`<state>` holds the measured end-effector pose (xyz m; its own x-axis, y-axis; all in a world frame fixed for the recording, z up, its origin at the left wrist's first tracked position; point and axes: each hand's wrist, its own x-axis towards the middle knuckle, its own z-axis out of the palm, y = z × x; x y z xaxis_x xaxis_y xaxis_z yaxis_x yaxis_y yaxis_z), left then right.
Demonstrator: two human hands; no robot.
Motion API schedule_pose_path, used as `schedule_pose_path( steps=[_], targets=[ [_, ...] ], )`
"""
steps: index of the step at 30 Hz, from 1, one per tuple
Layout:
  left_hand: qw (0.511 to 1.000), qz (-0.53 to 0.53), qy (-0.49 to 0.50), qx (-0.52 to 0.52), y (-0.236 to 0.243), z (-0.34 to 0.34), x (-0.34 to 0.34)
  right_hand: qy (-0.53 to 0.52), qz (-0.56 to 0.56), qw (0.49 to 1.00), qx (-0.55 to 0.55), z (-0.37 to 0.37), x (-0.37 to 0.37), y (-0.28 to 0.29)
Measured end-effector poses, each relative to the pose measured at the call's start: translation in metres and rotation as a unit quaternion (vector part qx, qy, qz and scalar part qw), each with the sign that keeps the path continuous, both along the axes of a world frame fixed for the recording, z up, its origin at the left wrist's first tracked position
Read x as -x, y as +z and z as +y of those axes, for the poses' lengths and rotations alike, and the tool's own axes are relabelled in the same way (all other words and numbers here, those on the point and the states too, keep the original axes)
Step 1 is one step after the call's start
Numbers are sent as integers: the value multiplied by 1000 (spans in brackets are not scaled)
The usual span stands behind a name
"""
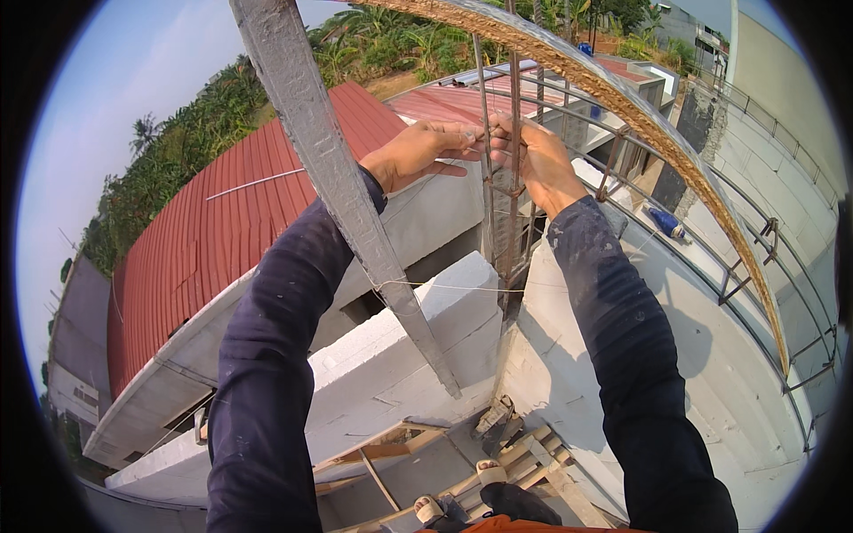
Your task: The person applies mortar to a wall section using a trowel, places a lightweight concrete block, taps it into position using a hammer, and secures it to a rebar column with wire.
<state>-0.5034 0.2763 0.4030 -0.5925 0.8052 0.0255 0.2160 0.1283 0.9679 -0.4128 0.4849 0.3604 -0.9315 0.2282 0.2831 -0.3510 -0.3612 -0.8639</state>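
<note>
Both my hands meet at the upright steel reinforcing bars (513, 182) of a corner column. My left hand (418, 153) reaches in from the left, its thumb and forefinger pinched beside a thin bar and its other fingers stretched out. On the other side, my right hand (540, 164) has its fingers curled together at the same spot. Whatever lies between the fingertips is too small to make out. A grey, mortar-stained wooden batten (342, 178) slants past my left forearm. Around it runs a thin string (435, 284) that stretches to the bars.
White block walls (400, 342) meet below the bars. A bent plank (657, 111) and a rebar cage (769, 240) curve along the right, near a blue bottle-like object (666, 222). Red metal roofing (213, 218) lies left. Far below are my sandalled feet (490, 472) and timber boards (569, 489).
</note>
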Motion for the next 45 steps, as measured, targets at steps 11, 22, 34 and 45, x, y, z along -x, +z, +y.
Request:
schedule_pose_path(
  steps=[11, 22, 34, 45],
  targets=[
    [999, 1, -33, 16, 8, -15, -18, -66, 10, 991, -120, -17, -27, 6],
    [999, -7, -29, 23, 1, -15, -12, -94, 9, 972, -214, -22, -30, 15],
    [998, 10, -54, 31, 3, -21, -12, -43, 9, 977, -210, -20, -31, 24],
    [936, 276, 122, 183, 12, -118, -3, -129, -37, 964, -230, -27, -61, 9]
  ],
)
